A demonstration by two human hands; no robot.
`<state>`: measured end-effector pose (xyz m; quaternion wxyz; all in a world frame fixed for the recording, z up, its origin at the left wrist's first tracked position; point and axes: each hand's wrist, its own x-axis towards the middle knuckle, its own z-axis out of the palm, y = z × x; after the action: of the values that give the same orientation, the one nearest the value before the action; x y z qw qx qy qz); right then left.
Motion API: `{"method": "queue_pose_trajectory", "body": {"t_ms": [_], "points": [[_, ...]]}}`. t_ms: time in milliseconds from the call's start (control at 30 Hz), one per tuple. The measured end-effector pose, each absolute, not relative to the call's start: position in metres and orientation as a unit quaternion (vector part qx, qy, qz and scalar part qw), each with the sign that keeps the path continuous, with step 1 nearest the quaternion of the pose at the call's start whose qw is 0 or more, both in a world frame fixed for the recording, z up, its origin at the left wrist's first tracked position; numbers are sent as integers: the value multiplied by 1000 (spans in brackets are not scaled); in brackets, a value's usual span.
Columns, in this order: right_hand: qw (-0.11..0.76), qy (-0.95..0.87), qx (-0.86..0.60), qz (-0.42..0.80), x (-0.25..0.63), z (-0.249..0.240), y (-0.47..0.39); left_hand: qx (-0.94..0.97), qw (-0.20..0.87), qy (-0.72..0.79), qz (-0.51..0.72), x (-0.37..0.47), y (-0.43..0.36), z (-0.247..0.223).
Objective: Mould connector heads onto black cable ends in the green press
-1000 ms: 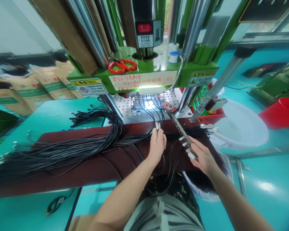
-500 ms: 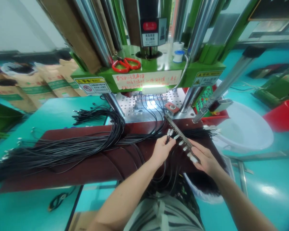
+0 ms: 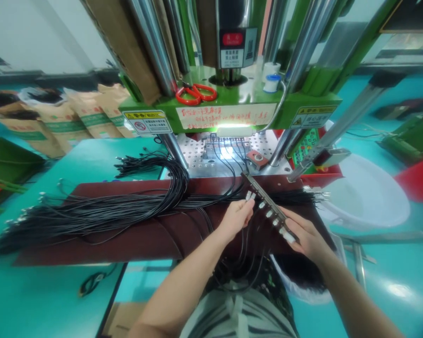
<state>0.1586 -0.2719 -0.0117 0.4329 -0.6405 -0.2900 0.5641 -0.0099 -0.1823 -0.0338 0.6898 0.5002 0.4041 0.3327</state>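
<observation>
My right hand (image 3: 305, 234) holds the near end of a long dark metal fixture bar (image 3: 268, 205) that carries several cable ends with silver plugs. My left hand (image 3: 235, 217) pinches two black cables by their silver connectors (image 3: 249, 195), held right at the bar's far part. The cables hang down in loops toward my lap (image 3: 239, 267). A big bundle of black cables (image 3: 102, 211) lies across the dark red mat (image 3: 148, 239) to the left.
A green moulding press (image 3: 229, 110) stands ahead with chrome columns, red scissors (image 3: 196, 93) on top and a lit perforated plate (image 3: 229, 152) holding cables. A white basin (image 3: 366, 190) and red tub (image 3: 418, 178) sit right; paper sacks (image 3: 52, 122) stand left.
My left hand moved right from the press side to the fixture bar, bringing its connectors against it. The bar swung back from the press plate toward me. The view shifted slightly.
</observation>
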Motion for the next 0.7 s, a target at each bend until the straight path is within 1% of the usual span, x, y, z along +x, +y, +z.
{"method": "queue_pose_trajectory", "body": {"t_ms": [167,400,567,700], "points": [[397,-314,-635,584,161,-8,-271,486,720,388,309,-11,-184,-32],[408,-336,-633,566,158,-6,-269,477,751,359,284,-13,-180,-36],[390,-376,-631,555,156,-8,-269,472,740,372,302,-15,-181,-37],[406,-386,-635,532,159,-6,-269,511,717,365,303,-20,-179,-35]]}}
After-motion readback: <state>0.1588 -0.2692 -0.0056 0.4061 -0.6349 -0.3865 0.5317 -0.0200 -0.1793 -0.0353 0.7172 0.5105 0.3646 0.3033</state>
